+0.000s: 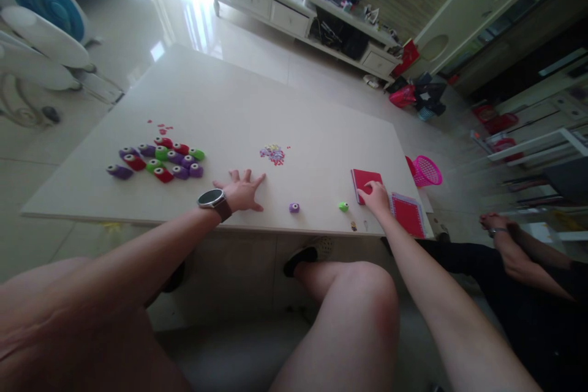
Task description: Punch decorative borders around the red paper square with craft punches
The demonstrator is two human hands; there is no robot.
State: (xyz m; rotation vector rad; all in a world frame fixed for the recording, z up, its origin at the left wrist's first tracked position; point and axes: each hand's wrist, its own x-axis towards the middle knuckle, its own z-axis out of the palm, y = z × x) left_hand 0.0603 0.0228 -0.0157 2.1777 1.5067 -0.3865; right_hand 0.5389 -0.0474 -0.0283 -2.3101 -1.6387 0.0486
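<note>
My left hand lies flat on the white table with its fingers spread, a watch on the wrist, holding nothing. My right hand rests on the near corner of a red sheet stack; its fingers are curled down onto the paper. Between the hands sit a small purple punch and a small green punch. A little heap of coloured paper bits lies just beyond my left hand.
A cluster of several purple, red and green punches lies at the table's left. A red notebook sits by the right edge, a pink basket beyond it. Another person's hands rest at the right. A fan stands far left.
</note>
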